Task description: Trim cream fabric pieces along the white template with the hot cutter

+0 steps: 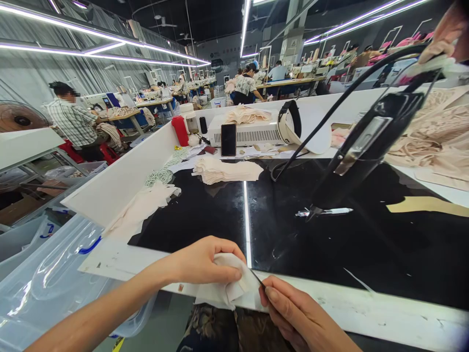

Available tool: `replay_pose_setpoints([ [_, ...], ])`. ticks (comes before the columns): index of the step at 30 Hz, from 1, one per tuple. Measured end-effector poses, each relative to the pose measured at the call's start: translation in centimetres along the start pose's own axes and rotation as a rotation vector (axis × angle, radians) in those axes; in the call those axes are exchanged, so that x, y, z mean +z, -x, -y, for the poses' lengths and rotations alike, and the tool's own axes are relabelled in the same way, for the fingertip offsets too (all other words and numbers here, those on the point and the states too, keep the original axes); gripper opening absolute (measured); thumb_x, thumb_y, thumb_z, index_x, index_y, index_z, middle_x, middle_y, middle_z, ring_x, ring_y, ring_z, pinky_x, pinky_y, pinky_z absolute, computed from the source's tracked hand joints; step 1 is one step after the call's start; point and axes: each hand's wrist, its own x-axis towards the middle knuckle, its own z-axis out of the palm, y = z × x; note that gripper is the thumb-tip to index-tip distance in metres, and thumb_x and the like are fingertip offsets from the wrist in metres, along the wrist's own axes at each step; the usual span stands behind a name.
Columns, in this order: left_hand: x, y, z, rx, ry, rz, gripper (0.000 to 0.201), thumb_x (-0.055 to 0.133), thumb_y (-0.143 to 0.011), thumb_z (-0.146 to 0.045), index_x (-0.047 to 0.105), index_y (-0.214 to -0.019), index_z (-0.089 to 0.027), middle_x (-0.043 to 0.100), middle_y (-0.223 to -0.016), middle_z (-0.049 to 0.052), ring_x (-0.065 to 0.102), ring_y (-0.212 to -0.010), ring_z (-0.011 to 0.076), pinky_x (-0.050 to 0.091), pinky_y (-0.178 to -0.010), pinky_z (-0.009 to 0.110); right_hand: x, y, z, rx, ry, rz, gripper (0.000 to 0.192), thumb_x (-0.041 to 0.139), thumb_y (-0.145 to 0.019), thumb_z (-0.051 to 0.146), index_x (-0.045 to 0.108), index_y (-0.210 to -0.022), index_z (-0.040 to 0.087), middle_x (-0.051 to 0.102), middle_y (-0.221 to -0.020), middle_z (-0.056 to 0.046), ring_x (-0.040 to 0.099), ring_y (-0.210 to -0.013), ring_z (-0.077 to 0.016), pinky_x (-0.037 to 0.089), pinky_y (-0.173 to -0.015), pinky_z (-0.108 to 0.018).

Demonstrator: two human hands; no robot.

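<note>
Over the table's front edge, my left hand (208, 264) pinches a cream piece of fabric (238, 288) between thumb and fingers. The fabric is folded over and its lower part hangs down past the edge. Just to its right, my right hand (293, 308) is closed round a thin dark pointed tool (258, 278), perhaps tweezers; most of it is hidden in the fingers. The tip points up and left at the fabric's right side; whether it touches the cloth, I cannot tell. A stack of cream fabric pieces (227, 171) lies farther back on the black table surface (205, 210).
A black electric cutter (366, 146) with a cable stands on the right, a person's hand (443, 36) above it. Near its base lies a pen (335, 211). Loose fabric (146, 203) and a clear plastic bin (54, 274) are left. A phone (228, 140) leans at the back.
</note>
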Motion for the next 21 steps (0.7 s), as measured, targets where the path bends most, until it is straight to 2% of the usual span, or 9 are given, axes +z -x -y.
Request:
replay_pose_setpoints([
  [3, 0.04, 0.04, 0.00, -0.009, 0.001, 0.002, 0.021, 0.081, -0.081, -0.031, 0.081, -0.098, -0.020, 0.069, -0.087, -0.004, 0.057, -0.079, 0.0138, 0.044, -0.071, 0.022, -0.06, 0.20, 0.49, 0.030, -0.009, 0.053, 0.079, 0.067, -0.087, 0.104, 0.063, -0.098, 0.026, 0.036, -0.074, 0.008, 0.028, -0.067, -0.0121, 0.019, -0.062, -0.030],
  [9, 0.12, 0.15, -0.14, -0.028, -0.013, 0.007, 0.022, 0.080, -0.080, -0.032, 0.080, -0.098, -0.019, 0.067, -0.085, -0.004, 0.056, -0.078, 0.0137, 0.043, -0.070, 0.022, -0.14, 0.25, 0.77, 0.000, 0.017, 0.078, 0.077, 0.063, -0.091, 0.103, 0.063, -0.100, 0.027, 0.034, -0.076, 0.008, 0.027, -0.066, -0.0123, 0.019, -0.060, -0.030],
  [13, 0.38, 0.20, -0.43, -0.035, -0.027, 0.012, 0.024, 0.079, -0.079, -0.034, 0.080, -0.098, -0.019, 0.067, -0.084, -0.004, 0.056, -0.078, 0.0142, 0.042, -0.069, 0.023, 0.04, 0.08, 0.63, -0.004, 0.020, 0.076, 0.079, 0.064, -0.088, 0.105, 0.060, -0.097, 0.027, 0.032, -0.074, 0.009, 0.025, -0.063, -0.0110, 0.019, -0.058, -0.029],
  [17, 0.56, 0.18, -0.58, -0.038, -0.040, 0.013, 0.025, 0.078, -0.078, -0.035, 0.080, -0.097, -0.019, 0.069, -0.088, -0.003, 0.057, -0.081, 0.0152, 0.042, -0.070, 0.024, 0.25, -0.02, 0.71, -0.001, -0.044, 0.058, 0.079, 0.071, -0.085, 0.104, 0.058, -0.092, 0.026, 0.037, -0.078, 0.006, 0.029, -0.069, -0.0117, 0.023, -0.061, -0.028],
  [21, 0.59, 0.14, -0.64, -0.046, -0.040, 0.012, 0.027, 0.078, -0.077, -0.036, 0.081, -0.098, -0.019, 0.069, -0.088, -0.002, 0.058, -0.082, 0.0160, 0.042, -0.071, 0.025, 0.14, 0.01, 1.02, 0.021, -0.001, 0.077, 0.080, 0.067, -0.085, 0.106, 0.056, -0.093, 0.027, 0.036, -0.076, 0.007, 0.028, -0.068, -0.0118, 0.018, -0.059, -0.028],
])
